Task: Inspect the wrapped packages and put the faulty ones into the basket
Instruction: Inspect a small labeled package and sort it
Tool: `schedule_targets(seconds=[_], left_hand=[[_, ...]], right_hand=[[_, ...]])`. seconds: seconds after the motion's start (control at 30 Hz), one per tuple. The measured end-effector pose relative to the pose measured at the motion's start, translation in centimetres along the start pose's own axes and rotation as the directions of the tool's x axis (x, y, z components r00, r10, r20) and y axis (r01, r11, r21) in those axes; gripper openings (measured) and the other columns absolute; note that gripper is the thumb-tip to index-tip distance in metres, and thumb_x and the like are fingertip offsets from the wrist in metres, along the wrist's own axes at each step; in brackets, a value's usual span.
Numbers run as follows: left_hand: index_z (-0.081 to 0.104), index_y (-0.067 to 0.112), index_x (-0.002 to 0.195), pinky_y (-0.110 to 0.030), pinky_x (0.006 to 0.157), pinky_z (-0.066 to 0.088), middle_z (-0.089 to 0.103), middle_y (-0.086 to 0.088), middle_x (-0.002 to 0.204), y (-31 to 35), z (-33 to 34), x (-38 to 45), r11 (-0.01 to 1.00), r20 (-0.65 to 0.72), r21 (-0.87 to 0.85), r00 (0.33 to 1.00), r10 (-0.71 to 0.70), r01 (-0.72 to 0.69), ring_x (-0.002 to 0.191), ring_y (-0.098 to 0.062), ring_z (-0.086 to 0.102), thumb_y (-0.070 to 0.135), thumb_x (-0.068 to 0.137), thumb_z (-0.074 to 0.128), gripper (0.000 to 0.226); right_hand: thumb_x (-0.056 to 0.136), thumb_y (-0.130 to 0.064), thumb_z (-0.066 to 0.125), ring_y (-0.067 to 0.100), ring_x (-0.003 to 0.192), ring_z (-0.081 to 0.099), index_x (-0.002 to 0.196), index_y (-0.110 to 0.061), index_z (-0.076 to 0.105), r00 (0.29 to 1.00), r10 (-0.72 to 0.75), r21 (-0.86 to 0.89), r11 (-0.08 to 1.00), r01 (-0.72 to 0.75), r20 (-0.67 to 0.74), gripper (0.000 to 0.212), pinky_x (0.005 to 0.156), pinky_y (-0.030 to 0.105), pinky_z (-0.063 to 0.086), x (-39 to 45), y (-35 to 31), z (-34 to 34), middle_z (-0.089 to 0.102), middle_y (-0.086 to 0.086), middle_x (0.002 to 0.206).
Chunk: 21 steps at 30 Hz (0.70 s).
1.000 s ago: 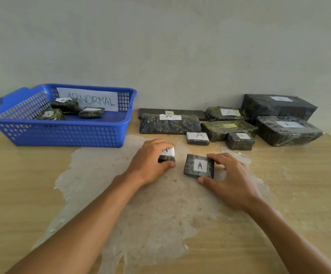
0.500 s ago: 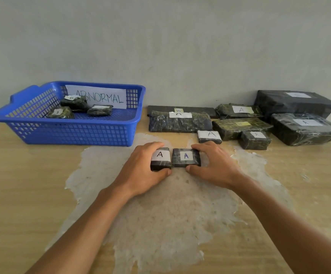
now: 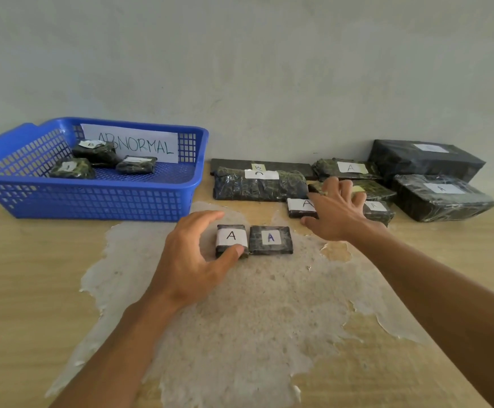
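Basket (image 3: 92,201) sits left on the bench (image 3: 19,290), three packages (image 3: 135,164) inside; two packages (image 3: 271,240) touch before the right-hand stack (image 3: 443,198).

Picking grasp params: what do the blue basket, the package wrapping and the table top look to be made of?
Blue basket: moulded plastic, matte; uniform colour, lattice walls.
Package wrapping, e.g. the long package: likely thin dark plastic film, glossy; creases with highlights. Labels look like paper.
Table: wood or wood-look laminate; grain lines, with a pale rough patch where the surface seems peeled.

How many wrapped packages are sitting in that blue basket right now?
3, all in the blue basket's left half: one at the back with a B label, one at front left, one to their right below the ABNORMAL sign. Others could lie hidden behind the near wall.
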<state>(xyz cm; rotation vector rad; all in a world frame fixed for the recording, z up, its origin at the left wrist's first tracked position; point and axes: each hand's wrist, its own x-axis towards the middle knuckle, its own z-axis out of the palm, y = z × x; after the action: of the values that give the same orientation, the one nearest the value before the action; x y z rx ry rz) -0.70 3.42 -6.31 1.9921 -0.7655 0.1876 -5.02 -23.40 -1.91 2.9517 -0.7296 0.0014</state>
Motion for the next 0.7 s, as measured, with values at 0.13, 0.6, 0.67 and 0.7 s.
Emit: schedule_targets(seconds=[0.13, 0.6, 0.67, 0.7], left_hand=[[0.067, 0.020, 0.124, -0.002, 0.094, 0.035, 0.063, 0.013, 0.122, 0.3, -0.2, -0.1, 0.999, -0.081, -0.013, 0.996, 0.032, -0.033, 0.112, 0.014, 0.050, 0.043, 0.076, 0.071, 0.054], [0.070, 0.014, 0.120, -0.030, 0.077, 0.063, 0.078, 0.002, 0.099, 3.6, 0.2, -0.7, 0.891, 0.128, -0.405, 0.978, -0.166, 0.204, 0.089, -0.010, 0.075, 0.017, 0.086, 0.077, 0.035], [0.075, 0.010, 0.110, -0.038, 0.077, 0.064, 0.079, -0.002, 0.094, 3.6, 0.3, -0.8, 0.882, 0.133, -0.420, 0.976, -0.173, 0.214, 0.085, -0.015, 0.076, 0.008, 0.086, 0.076, 0.024], [0.077, 0.009, 0.107, -0.039, 0.077, 0.064, 0.079, -0.003, 0.092, 3.5, 0.3, -0.8, 0.874, 0.126, -0.433, 0.975, -0.181, 0.219, 0.084, -0.017, 0.076, 0.006, 0.086, 0.076, 0.021]], right_hand=[[0.092, -0.052, 0.064, 0.031, 0.123, 0.027, 0.115, -0.018, 0.058, 0.999, 0.010, 0.045, 0.999, -0.007, -0.053, 0.041, 0.101, 0.050, 0.029, 0.0, 0.3, 0.4, 0.035, 0.009, 0.132], [0.063, -0.009, 0.094, 0.005, 0.088, 0.067, 0.103, -0.041, 0.061, 0.916, -0.106, 0.785, 0.484, 0.388, -0.387, 0.061, 0.064, 0.023, 0.059, -11.4, -5.1, 1.3, 0.067, -0.021, 0.101], [0.064, -0.004, 0.092, 0.010, 0.090, 0.070, 0.106, -0.039, 0.064, 0.930, -0.102, 0.834, 0.415, 0.362, -0.353, 0.062, 0.067, 0.028, 0.062, -11.7, -5.1, 1.4, 0.069, -0.015, 0.103], [0.065, -0.001, 0.091, 0.014, 0.092, 0.071, 0.111, -0.036, 0.065, 0.945, -0.102, 0.880, 0.344, 0.326, -0.310, 0.063, 0.068, 0.031, 0.063, -11.8, -5.0, 1.4, 0.069, -0.011, 0.105]])
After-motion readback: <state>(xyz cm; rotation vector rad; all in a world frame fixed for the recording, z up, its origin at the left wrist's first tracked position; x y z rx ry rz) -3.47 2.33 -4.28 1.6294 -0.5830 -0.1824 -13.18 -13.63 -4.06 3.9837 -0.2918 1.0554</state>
